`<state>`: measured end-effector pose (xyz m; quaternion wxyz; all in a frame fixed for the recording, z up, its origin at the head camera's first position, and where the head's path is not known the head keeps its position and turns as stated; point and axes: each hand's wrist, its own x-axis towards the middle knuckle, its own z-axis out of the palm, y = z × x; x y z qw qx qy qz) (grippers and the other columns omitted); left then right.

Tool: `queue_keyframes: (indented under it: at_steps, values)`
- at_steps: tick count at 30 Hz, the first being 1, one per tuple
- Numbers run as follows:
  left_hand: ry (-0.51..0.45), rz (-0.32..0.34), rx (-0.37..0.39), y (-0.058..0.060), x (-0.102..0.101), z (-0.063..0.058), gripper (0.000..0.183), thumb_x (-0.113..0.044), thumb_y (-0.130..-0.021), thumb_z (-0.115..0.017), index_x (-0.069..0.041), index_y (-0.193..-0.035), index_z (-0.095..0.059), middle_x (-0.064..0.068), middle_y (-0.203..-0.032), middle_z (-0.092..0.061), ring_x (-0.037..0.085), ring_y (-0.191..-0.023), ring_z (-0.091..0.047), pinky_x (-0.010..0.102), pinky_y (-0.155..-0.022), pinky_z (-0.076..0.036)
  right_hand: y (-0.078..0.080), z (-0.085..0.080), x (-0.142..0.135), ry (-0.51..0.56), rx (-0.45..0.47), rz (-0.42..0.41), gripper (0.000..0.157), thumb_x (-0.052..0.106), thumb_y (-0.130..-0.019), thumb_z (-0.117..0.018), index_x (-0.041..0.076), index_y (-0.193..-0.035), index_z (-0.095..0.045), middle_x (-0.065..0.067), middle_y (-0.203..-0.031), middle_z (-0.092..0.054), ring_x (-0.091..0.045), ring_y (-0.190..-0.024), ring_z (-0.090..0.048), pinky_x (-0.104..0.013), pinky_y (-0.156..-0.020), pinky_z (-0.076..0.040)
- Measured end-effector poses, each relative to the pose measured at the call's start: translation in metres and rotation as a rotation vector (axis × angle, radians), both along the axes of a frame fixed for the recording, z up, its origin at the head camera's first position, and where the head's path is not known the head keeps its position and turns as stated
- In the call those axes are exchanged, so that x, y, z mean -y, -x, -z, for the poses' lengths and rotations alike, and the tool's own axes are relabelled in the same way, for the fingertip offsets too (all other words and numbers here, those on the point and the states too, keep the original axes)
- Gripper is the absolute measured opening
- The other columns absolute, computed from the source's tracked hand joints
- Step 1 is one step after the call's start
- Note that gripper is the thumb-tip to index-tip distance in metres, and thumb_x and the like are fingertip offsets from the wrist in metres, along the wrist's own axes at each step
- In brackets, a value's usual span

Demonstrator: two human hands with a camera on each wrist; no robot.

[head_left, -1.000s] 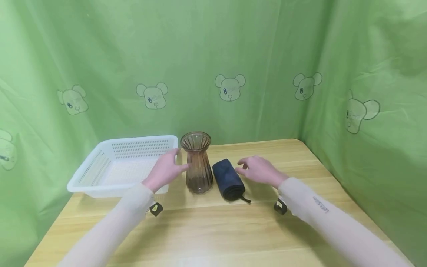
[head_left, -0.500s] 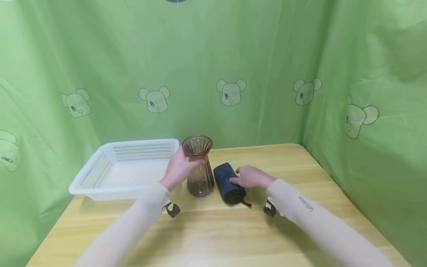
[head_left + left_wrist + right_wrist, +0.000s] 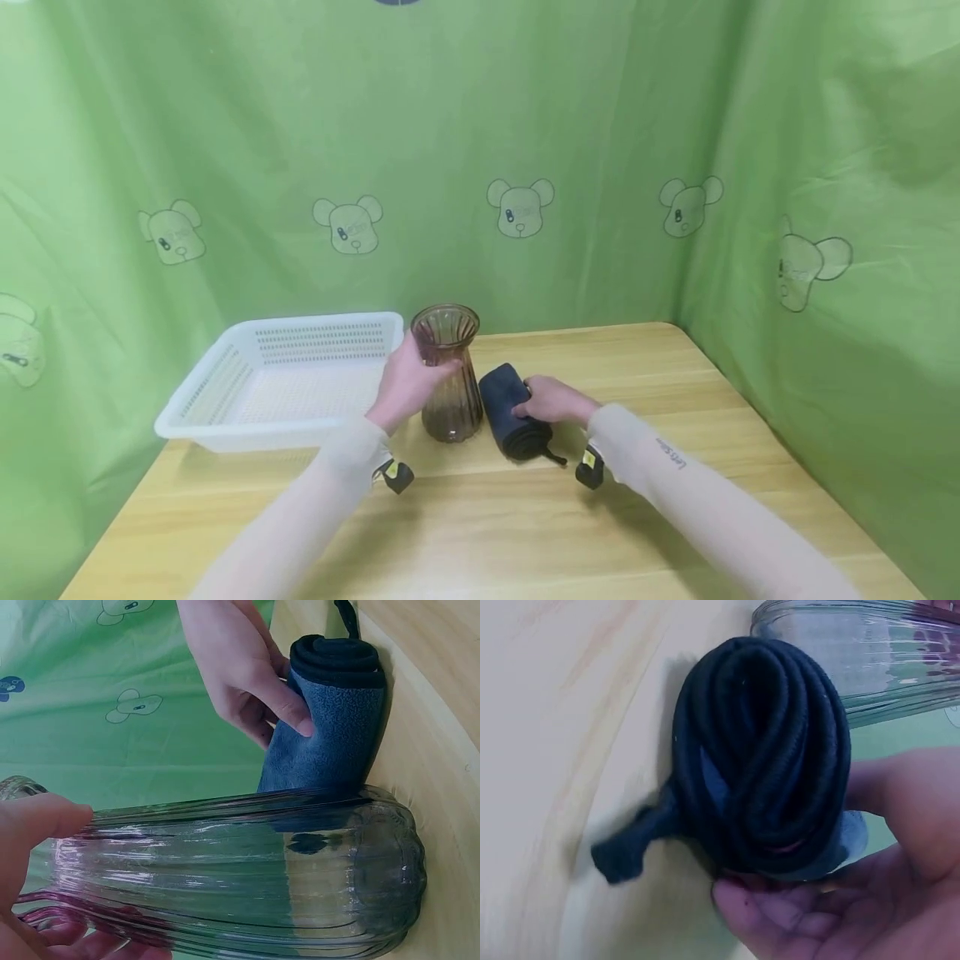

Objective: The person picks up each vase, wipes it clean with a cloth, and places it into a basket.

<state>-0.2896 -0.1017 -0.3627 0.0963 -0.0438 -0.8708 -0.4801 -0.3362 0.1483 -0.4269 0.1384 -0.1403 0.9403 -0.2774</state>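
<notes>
A ribbed, brown-tinted glass vase (image 3: pixel 453 410) stands upright on the table, its rim flared. My left hand (image 3: pixel 405 382) grips it just below the rim, thumb in front; the left wrist view shows the thumb on one side of the glass (image 3: pixel 225 855) and fingers on the other. Right beside the vase lies a rolled dark blue towel (image 3: pixel 504 408) with a small hanging loop. My right hand (image 3: pixel 553 401) holds this towel from its right side. In the right wrist view the towel's coiled end (image 3: pixel 765 742) faces the camera, with fingers curled under it.
A white perforated plastic basket (image 3: pixel 277 429) stands to the left of the vase. The wooden table (image 3: pixel 495 525) reaches back to a green curtain (image 3: pixel 450 125) printed with bear heads, which also hangs along both sides.
My left hand has moved right and closed round the vase's neck. My right hand has moved left onto the towel and taken hold of it. The head view has tilted slightly.
</notes>
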Motion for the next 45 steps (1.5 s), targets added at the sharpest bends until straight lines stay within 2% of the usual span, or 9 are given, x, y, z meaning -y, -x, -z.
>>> queue_keyframes:
  at_steps: [8, 13, 18, 22, 29, 33, 39, 42, 45]
  values:
    - [-0.019, -0.010, 0.004, -0.001, -0.002, 0.003, 0.076, -0.029, -0.079, -0.082, -0.016, -0.142, -0.043, 0.009, -0.135, -0.062, 0.030, -0.126, -0.059, 0.051, -0.108, -0.048, -0.003, 0.002, 0.002, 0.180, 0.105, 0.038, 0.068, 0.016, -0.087, -0.070, -0.011, -0.144, -0.044, -0.021, -0.118, -0.066, -0.023, -0.095, -0.067, -0.038, -0.090, -0.058]
    - [-0.013, -0.023, -0.005, 0.000, -0.003, 0.003, 0.076, -0.031, -0.079, -0.082, -0.015, -0.142, -0.043, 0.010, -0.135, -0.062, 0.031, -0.127, -0.058, 0.052, -0.109, -0.047, -0.005, 0.001, 0.005, 0.288, 0.157, 0.057, 0.066, 0.011, -0.087, -0.067, -0.011, -0.144, -0.042, -0.024, -0.116, -0.065, -0.025, -0.089, -0.070, -0.036, -0.081, -0.061]
    - [-0.011, -0.030, -0.005, 0.000, -0.004, 0.003, 0.075, -0.031, -0.079, -0.082, -0.016, -0.142, -0.043, 0.009, -0.135, -0.062, 0.030, -0.126, -0.058, 0.052, -0.109, -0.047, -0.003, -0.004, 0.004, 0.321, 0.140, 0.109, 0.067, 0.017, -0.088, -0.068, -0.008, -0.145, -0.044, -0.025, -0.121, -0.066, -0.023, -0.089, -0.071, -0.035, -0.083, -0.061]
    - [-0.019, -0.034, -0.008, 0.000, -0.005, 0.002, 0.075, -0.030, -0.079, -0.083, -0.017, -0.141, -0.044, 0.008, -0.134, -0.063, 0.030, -0.124, -0.060, 0.051, -0.107, -0.048, -0.003, -0.016, 0.005, 0.326, 0.046, 0.127, 0.062, 0.019, -0.089, -0.068, -0.003, -0.144, -0.049, -0.025, -0.123, -0.065, -0.023, -0.091, -0.070, -0.035, -0.084, -0.060]
    - [-0.043, -0.016, -0.023, -0.001, -0.008, 0.001, 0.074, -0.028, -0.078, -0.083, -0.015, -0.141, -0.045, 0.010, -0.134, -0.063, 0.030, -0.124, -0.060, 0.051, -0.107, -0.049, -0.011, -0.051, 0.014, 0.349, -0.240, 0.123, 0.058, 0.021, -0.092, -0.066, 0.010, -0.147, -0.052, -0.022, -0.128, -0.063, -0.029, -0.098, -0.065, -0.042, -0.087, -0.056]
    - [-0.045, -0.013, -0.025, 0.001, -0.010, 0.002, 0.072, -0.029, -0.079, -0.083, -0.017, -0.139, -0.046, 0.008, -0.132, -0.064, 0.028, -0.123, -0.060, 0.050, -0.107, -0.049, -0.016, -0.061, 0.024, 0.429, -0.283, 0.149, 0.064, 0.020, -0.089, -0.070, 0.010, -0.148, -0.049, -0.022, -0.142, -0.052, -0.040, -0.118, -0.059, -0.048, -0.096, -0.056]
    - [-0.053, -0.011, -0.022, 0.001, -0.010, 0.005, 0.072, -0.027, -0.078, -0.083, -0.018, -0.139, -0.047, 0.007, -0.132, -0.064, 0.028, -0.122, -0.061, 0.049, -0.107, -0.049, -0.017, -0.056, 0.028, 0.546, -0.103, 0.266, 0.087, 0.018, -0.083, -0.076, 0.006, -0.157, -0.031, -0.028, -0.157, -0.034, -0.042, -0.130, -0.053, -0.049, -0.109, -0.048]
    - [-0.061, -0.010, -0.020, 0.000, -0.009, 0.005, 0.070, -0.027, -0.077, -0.084, -0.019, -0.137, -0.048, 0.007, -0.131, -0.065, 0.027, -0.122, -0.061, 0.049, -0.107, -0.049, -0.018, -0.055, 0.026, 0.608, 0.039, 0.263, 0.092, 0.018, -0.084, -0.076, 0.004, -0.159, -0.024, -0.030, -0.149, -0.044, -0.036, -0.119, -0.063, -0.042, -0.105, -0.052]
    - [-0.062, -0.006, -0.026, 0.001, -0.010, 0.005, 0.069, -0.025, -0.077, -0.084, -0.019, -0.136, -0.049, 0.006, -0.130, -0.065, 0.027, -0.122, -0.061, 0.049, -0.107, -0.049, -0.020, -0.057, 0.024, 0.653, 0.122, 0.211, 0.091, 0.013, -0.086, -0.072, 0.002, -0.160, -0.019, -0.031, -0.141, -0.052, -0.033, -0.109, -0.068, -0.038, -0.097, -0.057]
